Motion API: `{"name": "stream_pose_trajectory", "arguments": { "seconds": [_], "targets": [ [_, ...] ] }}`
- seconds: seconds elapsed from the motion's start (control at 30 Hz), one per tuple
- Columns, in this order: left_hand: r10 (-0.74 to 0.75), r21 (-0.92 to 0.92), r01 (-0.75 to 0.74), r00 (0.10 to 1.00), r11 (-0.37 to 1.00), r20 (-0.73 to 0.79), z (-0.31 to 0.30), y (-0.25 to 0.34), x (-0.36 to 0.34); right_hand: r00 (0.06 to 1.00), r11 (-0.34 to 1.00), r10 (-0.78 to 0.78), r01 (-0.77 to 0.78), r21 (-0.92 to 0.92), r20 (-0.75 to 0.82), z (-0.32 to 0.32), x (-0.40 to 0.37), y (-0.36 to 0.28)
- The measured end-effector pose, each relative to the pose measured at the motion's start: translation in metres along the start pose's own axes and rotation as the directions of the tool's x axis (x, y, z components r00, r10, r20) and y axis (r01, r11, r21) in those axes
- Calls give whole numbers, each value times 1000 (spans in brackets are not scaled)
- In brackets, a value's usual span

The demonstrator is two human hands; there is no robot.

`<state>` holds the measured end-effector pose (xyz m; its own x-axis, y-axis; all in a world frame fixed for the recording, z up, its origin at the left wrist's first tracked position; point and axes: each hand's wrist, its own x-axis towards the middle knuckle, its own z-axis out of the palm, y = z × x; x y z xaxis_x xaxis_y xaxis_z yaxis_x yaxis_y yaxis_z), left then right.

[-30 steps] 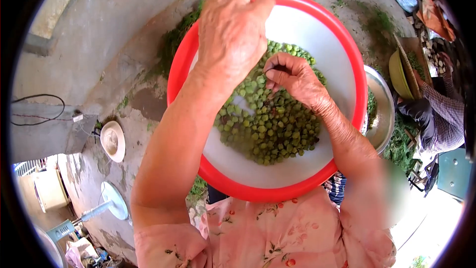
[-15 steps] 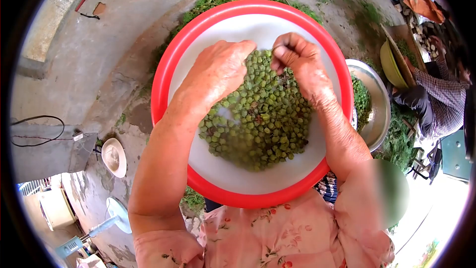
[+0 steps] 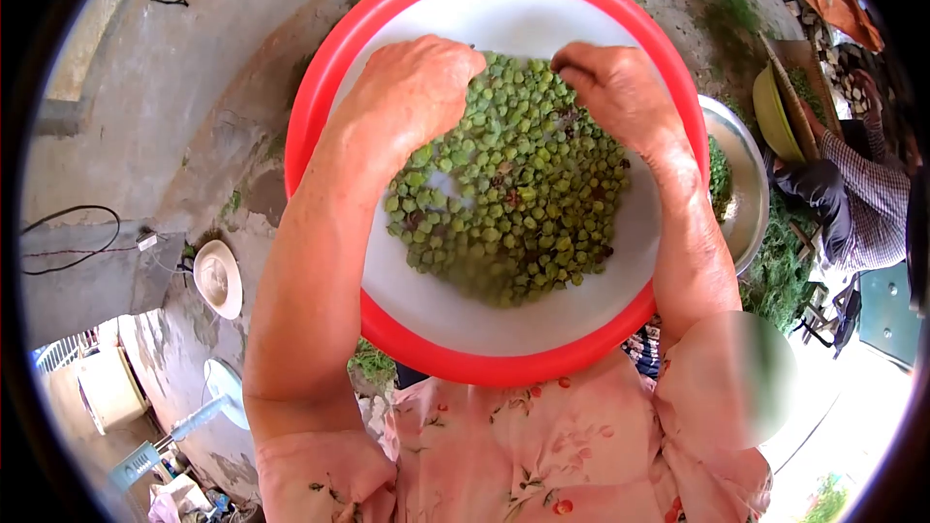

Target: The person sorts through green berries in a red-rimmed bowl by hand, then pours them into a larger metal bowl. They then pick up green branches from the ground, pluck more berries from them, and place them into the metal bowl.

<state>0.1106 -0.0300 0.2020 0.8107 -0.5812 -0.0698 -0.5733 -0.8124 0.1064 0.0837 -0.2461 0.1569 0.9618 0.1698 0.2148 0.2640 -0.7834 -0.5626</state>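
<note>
Left hand (image 3: 412, 87) lies knuckles-up on the heap of small green pods (image 3: 513, 203), fingers curled into it. Right hand (image 3: 620, 87) does likewise opposite. Whether either grips pods is hidden. The heap fills the middle of the red-rimmed basin (image 3: 504, 368).
</note>
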Motion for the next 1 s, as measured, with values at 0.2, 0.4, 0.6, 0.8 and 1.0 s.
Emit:
{"name": "stream_pose_trajectory", "arguments": {
  "seconds": [0.2,0.4,0.6,0.8,1.0],
  "targets": [
    [-3,-224,-31,988,974,-153,3,-1,-10,968,933,-195,134,333,156,38,-4,-2],
    [22,-157,-38,994,987,-106,-1,-5,-6,960,901,-277,244,360,42,70,-10,-22],
    [-116,-118,119,993,986,33,1,-2,2,931,925,-364,363,113,-13,92,-14,-30],
    [-37,-141,26,996,990,-76,4,-7,-1,972,929,-236,223,295,10,91,-9,-31],
    [-71,-193,81,996,978,59,-10,4,0,998,811,-7,-35,584,70,61,-3,-21]
  ]
}}
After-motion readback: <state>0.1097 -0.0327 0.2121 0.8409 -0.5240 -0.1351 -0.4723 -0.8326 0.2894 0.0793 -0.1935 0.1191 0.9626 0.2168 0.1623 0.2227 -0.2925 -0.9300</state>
